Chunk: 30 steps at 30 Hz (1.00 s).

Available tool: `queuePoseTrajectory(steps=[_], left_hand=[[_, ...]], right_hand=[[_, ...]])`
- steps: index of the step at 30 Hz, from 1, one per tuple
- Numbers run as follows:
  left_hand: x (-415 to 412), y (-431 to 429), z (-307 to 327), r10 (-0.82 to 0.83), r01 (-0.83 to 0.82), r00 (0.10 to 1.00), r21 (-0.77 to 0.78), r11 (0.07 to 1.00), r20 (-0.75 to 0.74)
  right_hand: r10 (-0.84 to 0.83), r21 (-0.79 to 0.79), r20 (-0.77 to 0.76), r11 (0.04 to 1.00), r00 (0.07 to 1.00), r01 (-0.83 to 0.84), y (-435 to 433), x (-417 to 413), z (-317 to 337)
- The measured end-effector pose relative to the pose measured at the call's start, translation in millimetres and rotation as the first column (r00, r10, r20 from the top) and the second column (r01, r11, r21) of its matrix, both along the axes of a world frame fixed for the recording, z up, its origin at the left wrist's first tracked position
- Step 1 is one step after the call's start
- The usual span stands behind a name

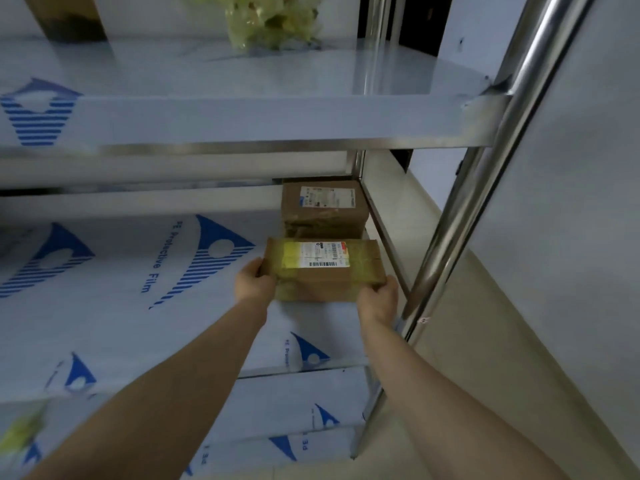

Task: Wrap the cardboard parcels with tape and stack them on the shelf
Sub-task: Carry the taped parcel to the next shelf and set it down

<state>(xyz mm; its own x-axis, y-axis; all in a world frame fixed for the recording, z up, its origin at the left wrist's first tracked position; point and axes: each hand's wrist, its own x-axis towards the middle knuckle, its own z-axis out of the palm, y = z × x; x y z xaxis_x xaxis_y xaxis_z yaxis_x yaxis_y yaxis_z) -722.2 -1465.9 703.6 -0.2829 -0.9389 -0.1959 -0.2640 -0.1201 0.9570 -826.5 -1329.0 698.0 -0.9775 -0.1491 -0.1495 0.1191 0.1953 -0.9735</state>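
Observation:
A taped brown cardboard parcel (323, 271) with a white shipping label and yellowish tape sits at the right end of the middle shelf (138, 306). My left hand (254, 282) grips its left end and my right hand (379, 299) grips its near right corner. Behind it, against the back right corner, stands a stack of two more brown parcels (323, 209), the top one bearing a white label. The held parcel's underside is hidden, so I cannot tell whether it rests on the shelf.
The steel shelves are covered in white film with blue logos. A chrome upright post (485, 188) rises just right of my right hand. The upper shelf (242, 119) carries a bag of crumpled yellowish plastic (273, 19) and a brown box (65, 19). Pale floor lies to the right.

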Motion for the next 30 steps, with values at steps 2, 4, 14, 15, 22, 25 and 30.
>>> queuePoseTrajectory(steps=[2,4,14,15,22,25,30], left_hand=[[-4.8,4.1,-0.2,0.023,-0.023,1.0,0.007,1.0,-0.011],[-6.8,7.8,1.6,0.009,-0.009,1.0,0.015,1.0,-0.004],[-17.8,15.8,7.2,-0.135,0.136,0.991,0.146,0.98,-0.014],[-18.0,15.9,8.0,-0.145,0.145,0.989,0.142,0.979,-0.007],[3.2,13.0,11.1,-0.106,0.099,0.991,0.082,0.992,0.079],[30.8,7.5,14.2,-0.14,0.159,0.952,-0.049,0.986,0.273],[95.2,-14.1,20.2,-0.12,0.277,0.784,-0.171,0.946,0.609]], right_hand=[[0.029,-0.016,-0.019,0.999,0.999,-0.03,-0.2,-5.8,1.6],[0.056,-0.051,-0.02,0.997,0.998,-0.057,-1.0,-8.9,3.3],[0.212,-0.037,0.094,0.977,0.973,-0.21,-1.3,-14.3,0.6],[0.224,-0.036,0.109,0.974,0.968,-0.222,-1.2,-14.1,0.2],[0.152,-0.006,-0.003,0.988,0.988,-0.152,-20.4,27.6,-5.0],[0.403,0.133,-0.061,0.91,0.913,-0.393,-39.6,52.6,-9.0],[0.785,0.604,-0.204,0.572,0.585,-0.556,-75.8,93.6,1.2]])
